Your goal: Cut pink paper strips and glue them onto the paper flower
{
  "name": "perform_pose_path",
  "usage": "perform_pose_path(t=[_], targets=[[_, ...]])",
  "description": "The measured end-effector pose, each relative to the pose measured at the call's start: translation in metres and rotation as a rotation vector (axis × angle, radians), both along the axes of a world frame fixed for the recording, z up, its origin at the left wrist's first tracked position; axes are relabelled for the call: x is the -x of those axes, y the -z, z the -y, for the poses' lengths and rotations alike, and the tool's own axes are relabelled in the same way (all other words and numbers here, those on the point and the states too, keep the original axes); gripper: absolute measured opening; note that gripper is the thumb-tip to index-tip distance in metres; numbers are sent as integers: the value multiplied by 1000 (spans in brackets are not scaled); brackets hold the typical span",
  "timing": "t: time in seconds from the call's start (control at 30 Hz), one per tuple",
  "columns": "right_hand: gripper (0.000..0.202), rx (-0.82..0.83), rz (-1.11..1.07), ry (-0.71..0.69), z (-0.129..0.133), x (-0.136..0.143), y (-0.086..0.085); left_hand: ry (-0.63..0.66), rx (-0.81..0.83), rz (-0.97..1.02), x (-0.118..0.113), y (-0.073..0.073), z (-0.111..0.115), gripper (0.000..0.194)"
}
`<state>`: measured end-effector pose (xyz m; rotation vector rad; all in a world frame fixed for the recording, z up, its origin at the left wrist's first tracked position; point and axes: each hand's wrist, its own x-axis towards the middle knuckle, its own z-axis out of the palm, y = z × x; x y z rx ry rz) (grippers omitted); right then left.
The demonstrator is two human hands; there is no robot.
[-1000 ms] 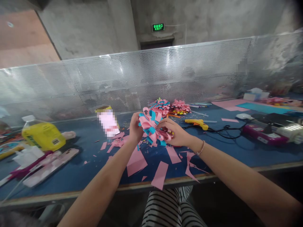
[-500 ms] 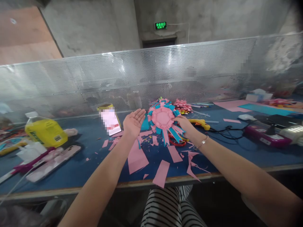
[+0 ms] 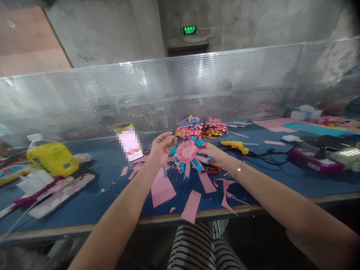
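Note:
Above the middle of the table, my right hand (image 3: 212,152) grips a pink and blue paper rosette (image 3: 186,152) by its right edge. The rosette's round pink centre faces me, and striped paper tails hang from its underside. Just left of it, my left hand (image 3: 163,146) is raised with loosely curved fingers and nothing visible in them. The fingertips are near the rosette but look apart from it. Behind it are two piles of similar pink paper pieces (image 3: 215,126). Pink paper strips (image 3: 191,206) and small scraps lie below.
On the left stand a bottle of yellow liquid (image 3: 53,157) and a phone (image 3: 62,197). A propped bright screen (image 3: 131,144) is left of my hands. To the right lie a yellow glue gun (image 3: 236,146), its cable and a purple power strip (image 3: 315,159). A perforated metal panel (image 3: 112,97) runs behind.
The rosette has come lower and slightly left in my right hand, its face tilting. My left hand has turned from a flat raised palm to curved fingers and moved a little right.

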<state>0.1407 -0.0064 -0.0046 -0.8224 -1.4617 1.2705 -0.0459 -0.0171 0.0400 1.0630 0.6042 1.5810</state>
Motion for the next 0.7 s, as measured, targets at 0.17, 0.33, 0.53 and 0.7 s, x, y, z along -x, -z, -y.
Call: perform_pose_path(t=[0.17, 0.33, 0.53, 0.7], targets=[[25, 45, 69, -104, -2, 4, 10, 57, -18, -45, -1, 2, 1, 21], [20, -344, 600, 147, -3, -2, 10, 66, -3, -52, -2, 2, 2, 20], [37, -617, 1025, 150, 7, -9, -2, 92, 63, -36, -6, -2, 7, 17], [45, -711, 1171, 66, 9, -11, -4, 124, 110, -38, -7, -2, 7, 14]])
